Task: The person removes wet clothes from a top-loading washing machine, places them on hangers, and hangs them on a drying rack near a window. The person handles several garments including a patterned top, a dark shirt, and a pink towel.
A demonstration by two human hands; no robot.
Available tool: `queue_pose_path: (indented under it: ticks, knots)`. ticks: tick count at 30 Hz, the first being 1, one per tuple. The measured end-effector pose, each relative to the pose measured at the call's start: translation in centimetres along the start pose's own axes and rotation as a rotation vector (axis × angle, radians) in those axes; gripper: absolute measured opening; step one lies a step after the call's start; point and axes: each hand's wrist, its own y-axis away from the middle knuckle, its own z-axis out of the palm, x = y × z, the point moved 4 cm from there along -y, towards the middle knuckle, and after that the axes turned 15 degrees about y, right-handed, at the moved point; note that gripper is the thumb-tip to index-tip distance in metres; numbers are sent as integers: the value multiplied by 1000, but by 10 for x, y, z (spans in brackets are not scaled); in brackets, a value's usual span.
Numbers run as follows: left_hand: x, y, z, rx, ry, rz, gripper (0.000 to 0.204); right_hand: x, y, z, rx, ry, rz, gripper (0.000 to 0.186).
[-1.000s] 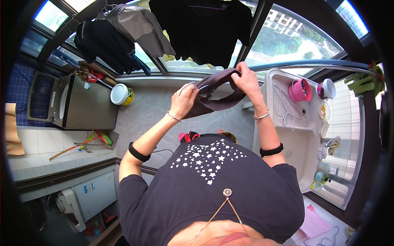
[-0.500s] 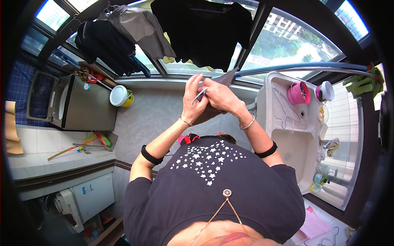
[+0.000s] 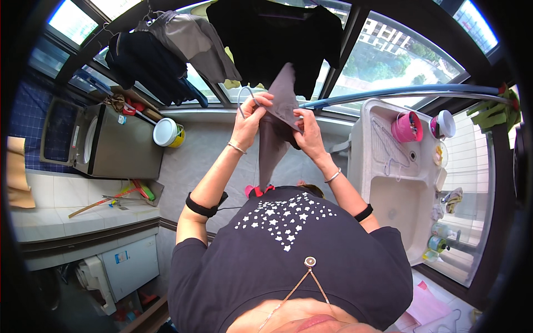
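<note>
My left hand (image 3: 247, 125) is closed, with its fingers and thumb pinching a thin grey clothes hanger (image 3: 240, 101) and the cloth beside it. The hanger's curved end loops out past the fingers. A grey-brown garment (image 3: 282, 99) hangs between both hands, one corner pointing up and a long fold dropping toward my shirt. With fingertips and thumb, my right hand (image 3: 311, 133) grips the garment's right edge. Most of the hanger is hidden by cloth and fingers.
A black shirt (image 3: 275, 41) and other clothes hang ahead by the windows. Blue poles (image 3: 400, 91) cross at right above a sink (image 3: 383, 216) with a pink bucket (image 3: 407, 127). At left stand a washing machine (image 3: 125, 141) and a lidded bucket (image 3: 165, 132).
My hands have moved apart, the left one slightly left and the right one to the right. The garment has spread between them, and the hanger's curved end now shows beside my left hand.
</note>
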Motion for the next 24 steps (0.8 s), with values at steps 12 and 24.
queue_pose_path:
  ticks: [12,24]
  knots:
    - [-7,-10,-38,-108,-131,-306,19,-9,-14,-56,-247,429,-383,11]
    - [-6,-11,-16,-305,-318,-461,51,-6,-14,-81,-491,971,-447,18]
